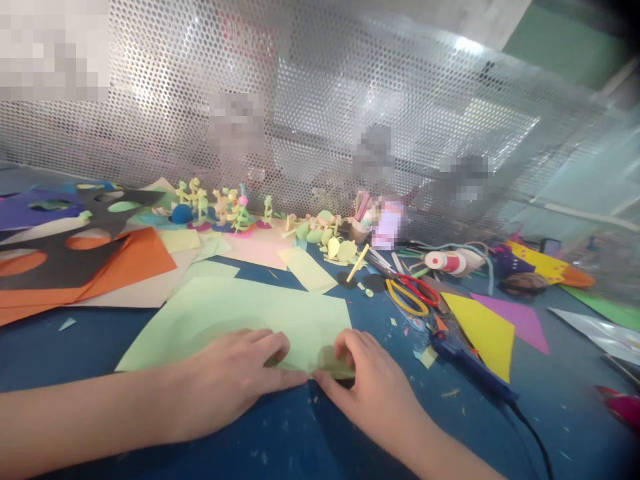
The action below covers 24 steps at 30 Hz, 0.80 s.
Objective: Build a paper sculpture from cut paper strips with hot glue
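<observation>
A pale green sheet of paper [240, 313] lies on the blue table in front of me. On its near edge, my left hand [245, 367] rests with curled fingers, its thumb along the rim. My right hand [363, 373] pinches the same edge near the right corner, the thumb at the rim and the fingers bent over the paper. Both thumb tips almost meet at the middle of that edge. Beyond the sheet lies a small cream paper piece [307, 268].
To the right are a blue glue gun [470, 367], red and yellow scissors [410, 297], and yellow paper [483, 333]. Orange sheets [145, 260] and black cut-out paper [60, 243] lie left. Small paper figures [200, 207] stand before a perforated metal screen [320, 120].
</observation>
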Tool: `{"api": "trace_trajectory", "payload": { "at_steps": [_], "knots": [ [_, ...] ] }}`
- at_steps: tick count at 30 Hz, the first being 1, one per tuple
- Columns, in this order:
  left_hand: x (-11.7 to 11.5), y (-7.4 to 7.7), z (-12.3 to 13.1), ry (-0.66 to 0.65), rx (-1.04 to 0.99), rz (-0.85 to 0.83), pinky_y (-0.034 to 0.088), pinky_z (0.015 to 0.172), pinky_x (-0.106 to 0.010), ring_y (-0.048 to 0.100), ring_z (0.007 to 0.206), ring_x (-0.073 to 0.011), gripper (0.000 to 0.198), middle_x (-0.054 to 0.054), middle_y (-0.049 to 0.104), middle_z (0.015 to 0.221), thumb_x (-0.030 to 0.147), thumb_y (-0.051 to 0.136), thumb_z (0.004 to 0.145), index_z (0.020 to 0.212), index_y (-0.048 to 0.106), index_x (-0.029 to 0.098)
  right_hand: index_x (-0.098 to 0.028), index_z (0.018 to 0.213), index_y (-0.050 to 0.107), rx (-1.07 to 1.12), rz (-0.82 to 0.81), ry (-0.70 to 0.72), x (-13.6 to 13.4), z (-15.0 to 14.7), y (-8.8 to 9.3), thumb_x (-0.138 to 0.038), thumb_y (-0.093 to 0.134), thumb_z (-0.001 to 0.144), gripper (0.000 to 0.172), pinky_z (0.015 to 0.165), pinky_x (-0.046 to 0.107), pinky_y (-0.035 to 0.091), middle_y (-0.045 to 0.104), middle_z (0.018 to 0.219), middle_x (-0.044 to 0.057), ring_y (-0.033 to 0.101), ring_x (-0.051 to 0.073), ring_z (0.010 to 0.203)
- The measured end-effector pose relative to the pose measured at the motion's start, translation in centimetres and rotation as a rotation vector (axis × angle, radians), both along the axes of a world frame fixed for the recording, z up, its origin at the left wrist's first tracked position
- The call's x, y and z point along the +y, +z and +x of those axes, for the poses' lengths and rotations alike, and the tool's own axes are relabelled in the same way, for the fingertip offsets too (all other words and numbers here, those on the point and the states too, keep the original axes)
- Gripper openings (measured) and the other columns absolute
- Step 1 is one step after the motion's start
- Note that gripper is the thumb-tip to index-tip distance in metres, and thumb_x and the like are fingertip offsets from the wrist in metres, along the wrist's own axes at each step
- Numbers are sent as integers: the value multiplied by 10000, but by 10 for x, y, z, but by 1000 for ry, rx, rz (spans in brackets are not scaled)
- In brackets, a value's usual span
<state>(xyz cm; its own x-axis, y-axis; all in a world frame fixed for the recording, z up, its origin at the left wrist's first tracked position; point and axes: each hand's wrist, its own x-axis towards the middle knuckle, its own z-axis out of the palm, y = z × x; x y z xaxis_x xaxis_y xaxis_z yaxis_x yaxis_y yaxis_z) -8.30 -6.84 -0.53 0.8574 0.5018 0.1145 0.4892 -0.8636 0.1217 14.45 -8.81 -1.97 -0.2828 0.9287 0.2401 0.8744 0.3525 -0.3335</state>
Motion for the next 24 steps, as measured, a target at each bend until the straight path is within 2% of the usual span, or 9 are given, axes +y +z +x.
{"api": "trace_trajectory", "payload": {
  "at_steps": [7,12,17,20,24],
  "knots": [
    [0,1,-1,14,78,-48,439,706,-331,552,820,-211,471,-82,520,1001,143,362,853,1257,421,378,-226,830,393,45,-266,34,1,18,18,-219,561,761,182,659,282,433,501,820,4,513,168,783],
    [1,-1,-2,6,54,-58,432,698,-312,543,820,-206,497,-80,515,995,112,375,837,1257,424,374,-241,847,419,-14,-346,46,6,40,25,-212,535,771,143,676,269,445,507,885,-4,521,145,785],
    [3,1,-4,12,40,-95,419,685,-278,525,774,-182,512,-63,508,929,94,372,837,1255,426,383,-257,914,472,-31,-350,90,12,59,35,-194,517,777,158,690,278,448,538,878,1,538,149,770],
    [4,5,-3,-5,23,-149,413,691,-259,518,765,-171,515,-52,509,894,76,377,829,1244,446,372,-250,947,493,96,-342,106,10,47,41,-242,478,832,116,710,279,449,561,894,14,544,149,784],
    [7,12,4,-26,-39,-284,415,717,-230,534,794,-153,467,-42,531,898,55,373,831,1180,521,328,-240,928,540,184,-301,253,2,10,36,-224,543,814,115,772,270,422,579,938,6,536,149,872]
  ]
}}
